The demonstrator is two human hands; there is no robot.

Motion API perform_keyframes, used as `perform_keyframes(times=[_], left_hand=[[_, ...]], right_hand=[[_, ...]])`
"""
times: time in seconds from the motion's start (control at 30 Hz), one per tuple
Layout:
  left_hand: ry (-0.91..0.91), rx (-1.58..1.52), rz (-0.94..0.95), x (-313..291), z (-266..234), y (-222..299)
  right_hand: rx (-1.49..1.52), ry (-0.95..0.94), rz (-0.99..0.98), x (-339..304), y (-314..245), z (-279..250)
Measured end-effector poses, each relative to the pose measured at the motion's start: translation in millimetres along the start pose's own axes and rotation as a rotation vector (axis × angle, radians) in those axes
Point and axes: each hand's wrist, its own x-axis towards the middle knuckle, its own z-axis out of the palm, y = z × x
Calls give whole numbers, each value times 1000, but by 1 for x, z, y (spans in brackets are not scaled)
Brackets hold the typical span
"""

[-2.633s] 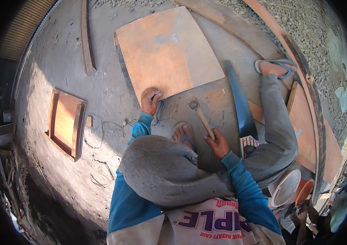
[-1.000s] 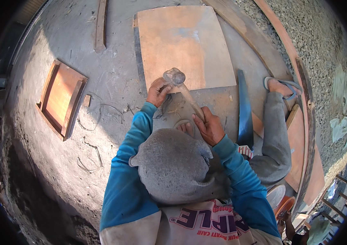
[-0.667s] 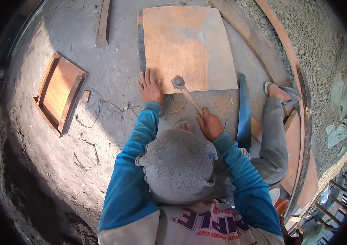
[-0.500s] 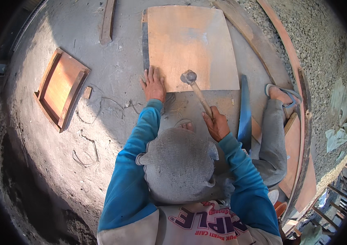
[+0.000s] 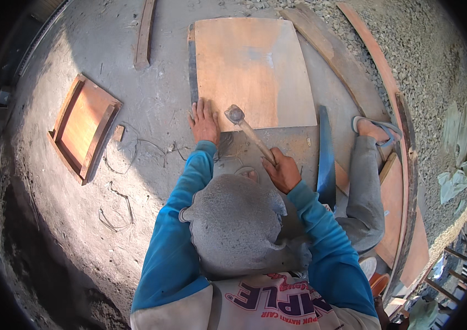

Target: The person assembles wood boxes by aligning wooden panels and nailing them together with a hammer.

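Note:
A sheet of plywood (image 5: 244, 66) lies on the ground ahead of me, with a dark wooden strip (image 5: 193, 69) showing along its left edge. My left hand (image 5: 205, 124) rests on the sheet's near left corner, fingers stretched out and spread. A hammer (image 5: 253, 135) with a wooden handle and a dark metal head is gripped in my right hand (image 5: 284, 170). Its head is over the near edge of the sheet, to the right of my left hand; I cannot tell whether it touches the wood. A handsaw (image 5: 326, 159) with a blue blade lies right of my right hand.
On the left lies a wooden frame with a plywood panel (image 5: 86, 127), beside a small wood block (image 5: 118, 133) and bent wire (image 5: 121, 206). A wood beam (image 5: 144, 36) lies farther off. Long boards (image 5: 338, 60) and gravel (image 5: 431, 66) are on the right, near my sandalled foot (image 5: 374, 130).
The hammer and my right hand have shifted left, bringing the hammer head closer to my left hand. My left hand stays on the plywood corner. The whole view has tilted slightly.

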Motion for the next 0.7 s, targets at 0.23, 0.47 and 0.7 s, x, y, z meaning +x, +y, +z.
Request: perform_keyframes(times=[0.23, 0.47, 0.7], left_hand=[[7, 47, -17, 6, -11, -5], [-4, 43, -19, 12, 0, -4], [-10, 9, -22, 5, -17, -1]], right_hand=[[148, 501, -526, 1, -22, 0], [-116, -2, 80, 18, 35, 31], [282, 320, -370, -8, -31, -16]])
